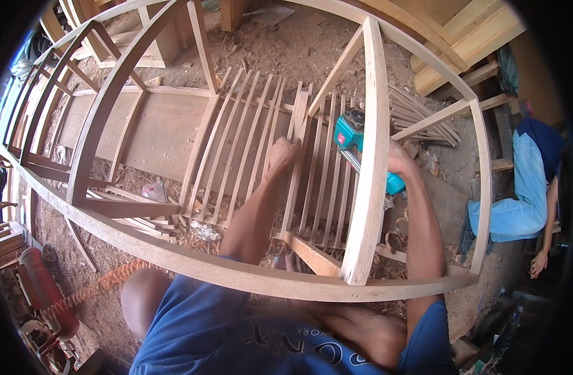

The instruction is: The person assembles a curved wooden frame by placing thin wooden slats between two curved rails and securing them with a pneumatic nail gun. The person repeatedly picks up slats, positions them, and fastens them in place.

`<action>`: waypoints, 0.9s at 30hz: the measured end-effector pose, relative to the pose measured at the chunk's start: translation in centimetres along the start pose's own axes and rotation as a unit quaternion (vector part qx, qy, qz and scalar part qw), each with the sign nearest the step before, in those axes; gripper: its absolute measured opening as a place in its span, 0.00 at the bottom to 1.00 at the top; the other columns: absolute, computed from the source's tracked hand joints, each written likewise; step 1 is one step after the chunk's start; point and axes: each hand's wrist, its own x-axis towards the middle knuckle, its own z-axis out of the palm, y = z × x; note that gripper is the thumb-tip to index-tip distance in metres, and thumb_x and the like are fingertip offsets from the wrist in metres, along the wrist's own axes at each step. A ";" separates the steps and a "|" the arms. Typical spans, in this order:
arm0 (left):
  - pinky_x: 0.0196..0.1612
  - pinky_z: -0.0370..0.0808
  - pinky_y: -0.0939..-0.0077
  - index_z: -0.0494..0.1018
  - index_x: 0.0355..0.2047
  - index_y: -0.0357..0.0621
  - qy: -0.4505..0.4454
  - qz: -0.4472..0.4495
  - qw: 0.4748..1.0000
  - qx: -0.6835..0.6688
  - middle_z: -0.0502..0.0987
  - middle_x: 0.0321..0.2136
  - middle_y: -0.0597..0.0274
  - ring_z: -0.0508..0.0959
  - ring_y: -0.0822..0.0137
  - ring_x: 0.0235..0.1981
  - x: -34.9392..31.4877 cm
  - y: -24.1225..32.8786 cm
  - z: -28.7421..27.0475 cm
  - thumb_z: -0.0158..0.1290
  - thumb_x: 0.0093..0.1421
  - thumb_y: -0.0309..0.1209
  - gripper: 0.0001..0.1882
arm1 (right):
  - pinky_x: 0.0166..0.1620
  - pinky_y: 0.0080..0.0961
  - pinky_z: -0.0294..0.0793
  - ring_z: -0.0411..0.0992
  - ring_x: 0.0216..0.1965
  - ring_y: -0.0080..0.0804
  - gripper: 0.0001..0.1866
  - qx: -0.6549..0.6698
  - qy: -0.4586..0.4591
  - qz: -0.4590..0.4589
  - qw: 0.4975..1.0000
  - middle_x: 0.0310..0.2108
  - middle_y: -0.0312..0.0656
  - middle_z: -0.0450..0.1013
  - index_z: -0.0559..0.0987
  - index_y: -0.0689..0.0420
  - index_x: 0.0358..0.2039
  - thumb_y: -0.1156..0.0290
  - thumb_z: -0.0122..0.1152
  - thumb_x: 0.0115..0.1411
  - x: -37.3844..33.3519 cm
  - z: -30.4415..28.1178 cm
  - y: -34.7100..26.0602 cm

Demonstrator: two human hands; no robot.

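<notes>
I see left fingers (288, 149) pinching a wooden slat (298, 117); to their right, half-hidden right fingers (397, 160) grip a teal tool (347, 134).

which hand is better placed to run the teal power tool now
Likely the right hand: it holds the teal power tool, while the left hand is curled on a wooden strip.

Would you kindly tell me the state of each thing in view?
Slats: side by side, gapped
Left hand: closed on a slat
Teal power tool: held; running, cannot tell
Right hand: gripping it, partly hidden
Wooden frame: assembled, open between bars
Orange hose: coiled
Ground: littered with shavings
</notes>
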 end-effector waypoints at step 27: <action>0.44 0.78 0.61 0.80 0.43 0.31 0.001 0.020 0.998 -0.054 0.83 0.38 0.43 0.84 0.51 0.43 1.0 -1.2 0.2 0.61 0.51 0.40 0.25 | 0.20 0.30 0.75 0.75 0.18 0.28 0.12 0.016 0.004 0.030 0.999 0.20 0.42 0.74 0.80 0.66 0.28 0.67 0.66 0.52 0.3 0.5 3.0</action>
